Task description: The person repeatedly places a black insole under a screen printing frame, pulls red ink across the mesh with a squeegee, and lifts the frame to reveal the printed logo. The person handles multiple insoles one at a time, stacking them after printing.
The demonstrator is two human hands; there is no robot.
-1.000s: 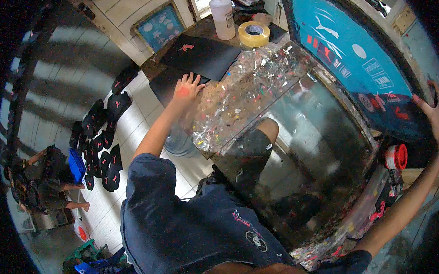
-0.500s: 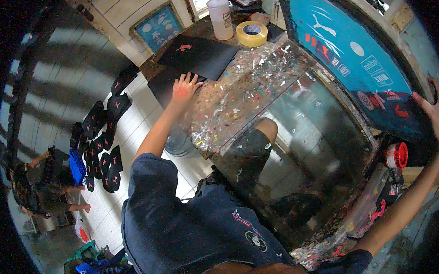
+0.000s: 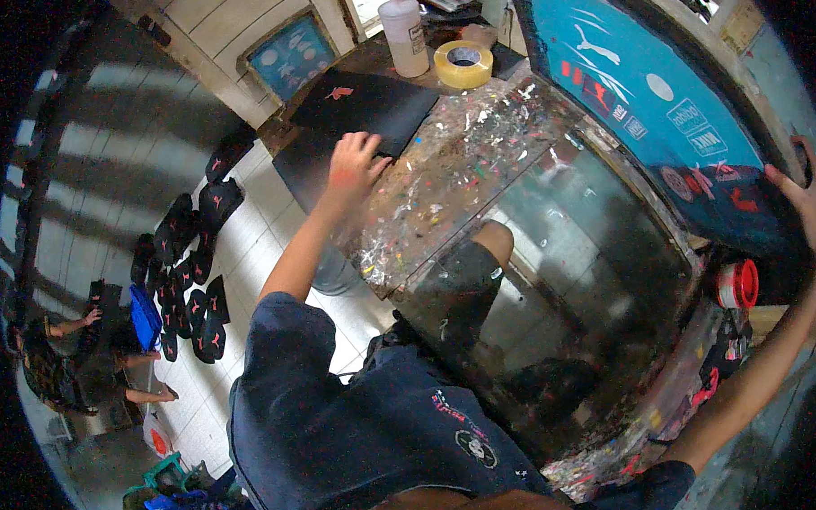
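Note:
Two overlapping black sheets lie at the left end of the paint-spattered table. The farther black sheet bears a small red print. The nearer black sheet lies partly under my left hand. Its fingers are drawn together and bent at the sheets' edges; which sheet they pinch is hard to see. On the right, a blue printing screen with several see-through motifs stands tilted up in its frame. My right hand grips the frame's outer edge, thumb on the near side.
A dark glass panel fills the table's near part. Behind the sheets stand a plastic bottle and a tape roll. A red-rimmed tub sits below the screen. Black printed pieces cover the left floor, near another person.
My left hand's fingers have gone from spread flat to drawn together, and it has shifted slightly right along the sheets. My right hand still holds the raised screen.

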